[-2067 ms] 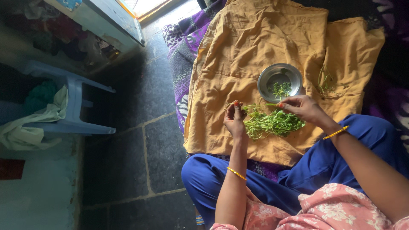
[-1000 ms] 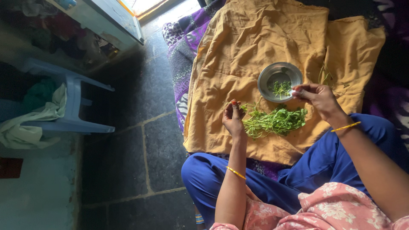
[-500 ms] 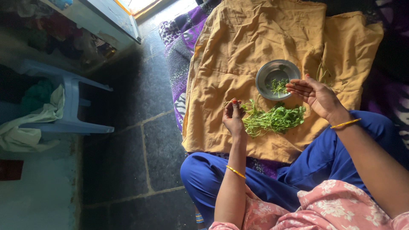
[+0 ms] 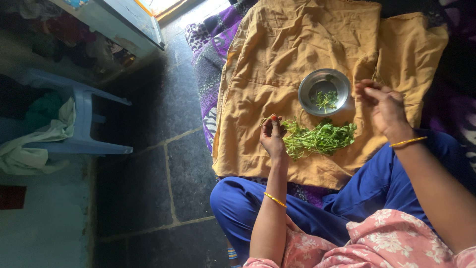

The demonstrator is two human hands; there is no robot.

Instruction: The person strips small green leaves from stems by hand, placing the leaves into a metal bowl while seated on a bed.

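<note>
Green leafy sprigs are lying in a loose pile on the mustard cloth, long axis running sideways between both hands, just below the steel bowl. Left hand is sitting at the pile's left end, grip pinching a thin stem. Right hand is hovering beside the bowl, fingers loosely curled, nothing visible in them.

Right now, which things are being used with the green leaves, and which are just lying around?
In use:
left hand, pinching a stem
right hand, beside the bowl
pile of greens
steel bowl, with a few leaves inside
yellow cloth underneath

Lying about:
blue plastic stool
pale rag draped on the stool
purple blanket
</note>
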